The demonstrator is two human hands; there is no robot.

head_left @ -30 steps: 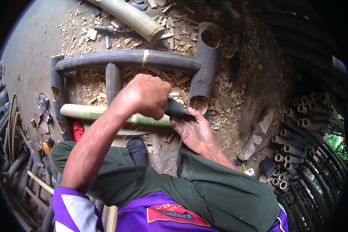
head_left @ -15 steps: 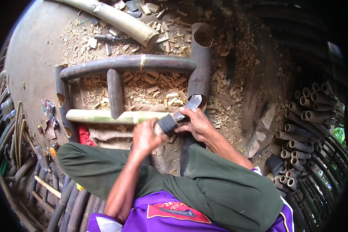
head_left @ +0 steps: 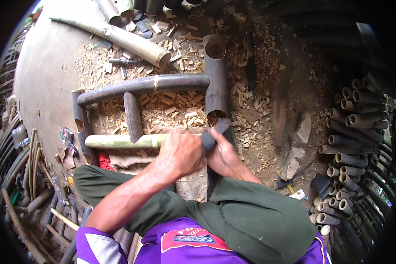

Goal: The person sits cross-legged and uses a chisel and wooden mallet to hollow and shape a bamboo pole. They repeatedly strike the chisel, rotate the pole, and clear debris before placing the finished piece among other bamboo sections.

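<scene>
The dark tool [head_left: 209,141] lay between the person's two hands, over the floor just beyond the knees, with its flat far end near the near mouth of the thick bamboo post [head_left: 216,86]. Seen from above, whether that end touched the post could not be told. The left hand [head_left: 181,153] was curled into a fist at the tool's near-left end; its fingers hid most of what they gripped, and it looked slightly blurred. The right hand [head_left: 224,154] was bent around the tool from the right side, thumb laid up along it and the other fingers mostly out of sight.

Handling it well seemed to call for a firm left grip and a lighter, steadying right one. The right thumb sat close to the flat end; since any edge there could not be made out, it seemed wise to keep the thumb on the flat and off the rim. Strokes or twists would be best kept short, and turned away from the knees in the dark green trousers [head_left: 259,215].

Just left of the post's near end, the pale green rail [head_left: 114,141] ran behind the left hand, below a short upright [head_left: 132,116] and the curved dark rail [head_left: 176,82]. A slip leftward could nick it. Wood chips [head_left: 167,97] littered the floor, offering poor footing for loose pieces.
</scene>
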